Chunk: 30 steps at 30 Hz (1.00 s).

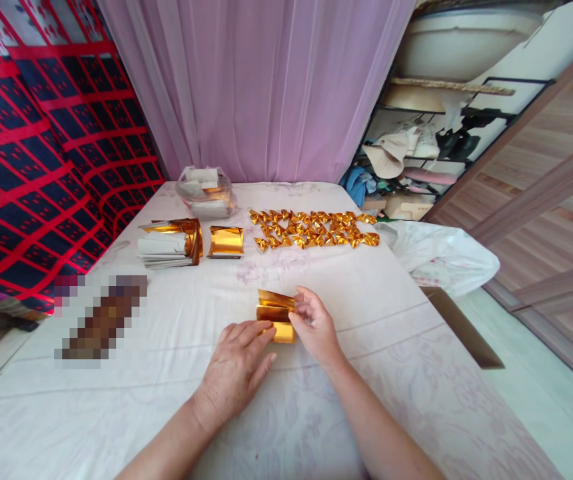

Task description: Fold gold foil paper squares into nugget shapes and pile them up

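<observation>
A sheet of gold foil paper [284, 333] lies in front of me on the cloth, its far part curled up in shiny folds. My left hand [239, 363] rests at its left side, fingers stretched out and fingertips touching the foil. With thumb and fingers, my right hand [315, 325] grips the paper's right edge. Beyond it lies a small pile of gold foil sheets [226, 241]. To its left is a thicker stack of foil and whitish paper [164, 248]. Several folded gold foil pieces [311, 230] sit in rows at the far right.
A clear plastic bag [206, 193] with more paper stands at the table's far left. A blurred patch [106, 320] covers something on the left. Purple curtain [266, 87] hangs behind. A white plastic bag [441, 257] and a loaded shelf [416, 133] are on the right.
</observation>
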Tool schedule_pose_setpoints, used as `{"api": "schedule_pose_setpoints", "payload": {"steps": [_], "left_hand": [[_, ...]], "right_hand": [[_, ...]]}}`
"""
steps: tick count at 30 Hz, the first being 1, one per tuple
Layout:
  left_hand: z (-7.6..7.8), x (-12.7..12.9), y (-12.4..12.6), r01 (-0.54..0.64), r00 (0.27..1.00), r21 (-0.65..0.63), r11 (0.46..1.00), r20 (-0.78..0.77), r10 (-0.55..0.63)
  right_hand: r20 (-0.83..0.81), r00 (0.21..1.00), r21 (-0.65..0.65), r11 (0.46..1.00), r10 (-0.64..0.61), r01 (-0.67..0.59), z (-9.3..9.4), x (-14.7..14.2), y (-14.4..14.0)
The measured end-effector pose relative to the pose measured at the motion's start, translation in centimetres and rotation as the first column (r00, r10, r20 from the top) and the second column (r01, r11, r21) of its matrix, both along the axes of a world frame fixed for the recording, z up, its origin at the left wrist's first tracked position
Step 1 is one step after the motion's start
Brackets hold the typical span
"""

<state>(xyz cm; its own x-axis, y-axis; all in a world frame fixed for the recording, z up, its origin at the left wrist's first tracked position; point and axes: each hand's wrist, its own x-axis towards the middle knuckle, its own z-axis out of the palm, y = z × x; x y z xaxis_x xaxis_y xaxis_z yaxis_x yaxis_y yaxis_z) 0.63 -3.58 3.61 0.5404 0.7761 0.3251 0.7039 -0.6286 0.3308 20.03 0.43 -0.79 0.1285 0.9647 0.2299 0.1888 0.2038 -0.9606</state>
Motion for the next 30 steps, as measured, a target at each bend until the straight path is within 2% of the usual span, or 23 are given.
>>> {"api": "schedule_pose_setpoints", "payload": {"steps": [5, 10, 15, 18, 20, 23, 27, 30], "left_hand": [[0.0, 2.4, 0.7, -0.098, 0.989, -0.033, 0.995, 0.106, 0.101], [0.1, 3.2, 0.8, -0.117, 0.98, -0.039, 0.992, 0.155, 0.122], [0.4, 3.3, 0.8, -0.168, 0.96, -0.072, 0.983, 0.213, 0.18], [0.6, 3.2, 1.0, -0.236, 0.932, -0.16, 0.958, 0.241, 0.27], [0.9, 3.2, 1.0, -0.277, 0.904, -0.251, 0.928, 0.258, 0.339], [1.0, 3.1, 1.1, -0.266, 0.858, -0.383, 0.885, 0.324, 0.398], [0.5, 2.9, 1.5, -0.273, 0.799, -0.465, 0.843, 0.378, 0.467], [-0.2, 2.6, 2.1, -0.263, 0.711, -0.525, 0.81, 0.461, 0.53]], "right_hand": [[-0.2, 0.97, -0.033, 0.989, 0.137, -0.146, 0.4, 0.1, 0.0], [-0.273, 0.938, -0.011, 0.974, 0.213, -0.224, 1.0, 0.1, -0.4], [-0.274, 0.91, 0.008, 0.947, 0.312, -0.323, 2.2, 0.4, -1.0], [-0.259, 0.9, 0.008, 0.933, 0.35, -0.36, 2.8, 0.5, -1.3], [-0.217, 0.904, 0.002, 0.926, 0.369, -0.378, 3.1, 0.6, -1.4], [-0.157, 0.907, 0.006, 0.918, 0.392, -0.396, 3.3, 0.5, -1.7], [-0.116, 0.903, 0.01, 0.91, 0.414, -0.415, 3.5, 0.4, -1.9], [-0.059, 0.939, 0.02, 0.941, 0.338, -0.338, 3.3, 0.6, -1.6]]}}
